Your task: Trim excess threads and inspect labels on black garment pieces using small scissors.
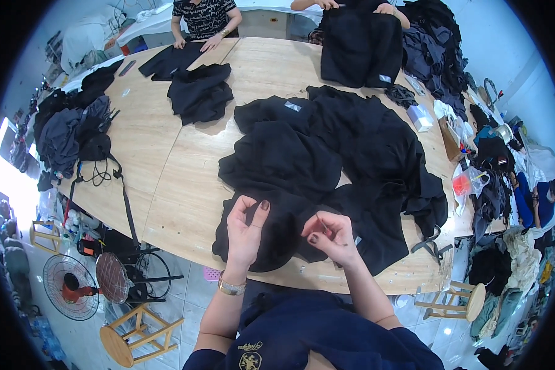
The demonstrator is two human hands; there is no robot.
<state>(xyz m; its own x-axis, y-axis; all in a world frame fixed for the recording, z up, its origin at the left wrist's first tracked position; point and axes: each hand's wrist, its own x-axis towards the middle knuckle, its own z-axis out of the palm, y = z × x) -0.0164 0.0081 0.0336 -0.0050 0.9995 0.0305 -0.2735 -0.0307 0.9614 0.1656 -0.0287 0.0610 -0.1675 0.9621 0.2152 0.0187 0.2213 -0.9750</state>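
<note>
Black garment point(290, 185) is gripped at its near edge by left hand point(245, 229); right hand point(330, 234) pinches something small beside it, possibly thread. Fabric should be kept taut between both hands.

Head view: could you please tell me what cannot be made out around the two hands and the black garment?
- Whether the right hand pinches a thread or tool: too small to tell.
- Left hand palm: turned away; only its back and fingers show.
- Black garment type and seams: dark folds merge together.
- Table under the pile: covered by cloth.
- Room edges: bent and darkened by the fisheye rim.
</note>
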